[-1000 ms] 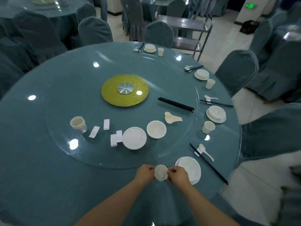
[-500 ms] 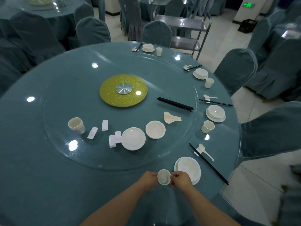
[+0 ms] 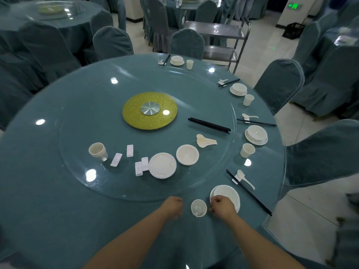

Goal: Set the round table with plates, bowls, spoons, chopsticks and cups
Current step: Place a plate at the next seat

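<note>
A small white cup (image 3: 198, 207) stands upright on the teal cloth at the near edge of the round table (image 3: 58, 200). My left hand (image 3: 172, 205) hovers just left of it with fingers loosely curled and holds nothing. My right hand (image 3: 221, 207) lies just right of the cup, also loosely curled, partly over a white plate (image 3: 228, 193). Black chopsticks (image 3: 249, 193) and a white spoon (image 3: 245, 179) lie to the right of that plate. The glass turntable (image 3: 81, 117) carries stacked cups (image 3: 98, 152), plates (image 3: 162, 165), bowls (image 3: 187, 154), spoons (image 3: 206, 141) and chopsticks (image 3: 209, 125).
Three set places run along the right and far rim, each with a bowl on a plate (image 3: 256, 134), a cup (image 3: 247, 150) and chopsticks. White chopstick rests (image 3: 140, 166) lie on the turntable. Covered chairs (image 3: 279, 84) ring the table; a metal cart (image 3: 217, 35) stands behind.
Both hands held the cup between them earlier. The cup now stands on the cloth left of the plate, and both hands have let go and moved apart.
</note>
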The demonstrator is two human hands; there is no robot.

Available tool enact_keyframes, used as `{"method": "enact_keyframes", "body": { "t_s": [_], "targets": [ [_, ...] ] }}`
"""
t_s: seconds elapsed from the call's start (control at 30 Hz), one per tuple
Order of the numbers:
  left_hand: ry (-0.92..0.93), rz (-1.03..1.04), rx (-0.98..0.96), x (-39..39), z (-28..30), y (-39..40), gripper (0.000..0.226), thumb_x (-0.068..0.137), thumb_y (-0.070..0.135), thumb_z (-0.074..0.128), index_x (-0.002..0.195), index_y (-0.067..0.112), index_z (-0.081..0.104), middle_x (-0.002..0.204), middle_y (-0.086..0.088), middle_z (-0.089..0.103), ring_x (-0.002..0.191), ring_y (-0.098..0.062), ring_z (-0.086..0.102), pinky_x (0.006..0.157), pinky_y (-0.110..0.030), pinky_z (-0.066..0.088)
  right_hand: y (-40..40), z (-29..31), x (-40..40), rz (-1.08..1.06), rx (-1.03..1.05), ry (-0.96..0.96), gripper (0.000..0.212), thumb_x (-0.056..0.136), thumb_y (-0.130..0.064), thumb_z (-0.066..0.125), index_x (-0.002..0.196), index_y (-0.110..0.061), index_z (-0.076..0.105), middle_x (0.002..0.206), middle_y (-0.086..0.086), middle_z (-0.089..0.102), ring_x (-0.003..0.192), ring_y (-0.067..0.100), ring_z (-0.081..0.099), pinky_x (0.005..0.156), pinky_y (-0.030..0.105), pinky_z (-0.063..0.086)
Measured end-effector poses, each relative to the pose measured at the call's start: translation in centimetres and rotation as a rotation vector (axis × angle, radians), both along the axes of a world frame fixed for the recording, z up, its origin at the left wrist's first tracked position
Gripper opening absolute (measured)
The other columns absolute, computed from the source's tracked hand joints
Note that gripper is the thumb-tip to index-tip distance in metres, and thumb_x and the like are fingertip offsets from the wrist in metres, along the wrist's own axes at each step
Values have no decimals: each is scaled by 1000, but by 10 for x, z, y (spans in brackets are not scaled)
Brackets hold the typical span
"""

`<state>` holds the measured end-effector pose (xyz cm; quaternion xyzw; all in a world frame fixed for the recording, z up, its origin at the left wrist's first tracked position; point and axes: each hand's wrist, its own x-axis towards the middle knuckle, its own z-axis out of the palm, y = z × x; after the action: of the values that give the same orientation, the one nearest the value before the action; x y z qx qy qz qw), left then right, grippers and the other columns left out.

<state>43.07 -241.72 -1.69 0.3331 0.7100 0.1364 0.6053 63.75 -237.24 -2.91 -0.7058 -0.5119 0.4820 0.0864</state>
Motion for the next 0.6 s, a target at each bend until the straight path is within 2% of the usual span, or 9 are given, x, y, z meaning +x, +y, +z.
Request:
{"method": "enact_keyframes", "body": {
  "t_s": [0.07, 0.17, 0.27, 0.37, 0.47, 0.6],
  "targets": [
    [19, 2, 14, -6, 8, -3, 26, 92, 0, 43, 80, 19, 55, 81, -11, 59, 58, -20, 52, 48, -24, 37, 0, 7, 0, -10, 34, 4, 21, 87, -5, 45, 79, -7, 64, 69, 8, 63, 65, 22, 61, 72, 36, 51],
    [67, 18, 44, -9, 18, -16, 29, 91, 0, 43, 70, 19, 52, 80, -11, 57, 59, -23, 51, 49, -24, 35, -6, 14, 2, -50, 73, 30, 22, 89, -6, 45, 83, 3, 65, 72, 9, 64, 67, 23, 60, 69, 33, 49],
    [109, 35, 66, -4, 27, -36, 26, 92, 5, 43, 73, 18, 54, 78, -8, 57, 62, -22, 54, 47, -19, 36, -20, 18, 8, -20, 85, 23, 24, 90, -11, 47, 83, 0, 67, 71, 8, 64, 67, 21, 54, 67, 28, 45],
    [126, 66, 84, 7, 38, -60, 25, 94, 5, 41, 73, 15, 51, 80, -9, 57, 62, -21, 54, 47, -21, 32, -38, 18, 17, 32, 87, 53, 23, 91, -11, 47, 78, -3, 64, 72, 8, 60, 69, 18, 52, 65, 27, 43],
    [147, 126, 93, 25, 44, -93, 16, 95, 9, 43, 84, 12, 54, 85, -12, 58, 65, -22, 56, 48, -22, 31, -66, 14, 28, 90, 88, 59, 21, 90, -8, 47, 73, 0, 57, 71, 7, 56, 70, 16, 52, 64, 27, 40],
    [140, 212, 104, 50, 47, -146, 20, 94, 9, 42, 78, 13, 52, 79, -14, 55, 72, -26, 52, 48, -23, 31, -112, 7, 40, 175, 44, 87, 26, 90, -7, 48, 66, -10, 57, 69, 11, 62, 70, 23, 60, 66, 32, 44]
  ]
}}
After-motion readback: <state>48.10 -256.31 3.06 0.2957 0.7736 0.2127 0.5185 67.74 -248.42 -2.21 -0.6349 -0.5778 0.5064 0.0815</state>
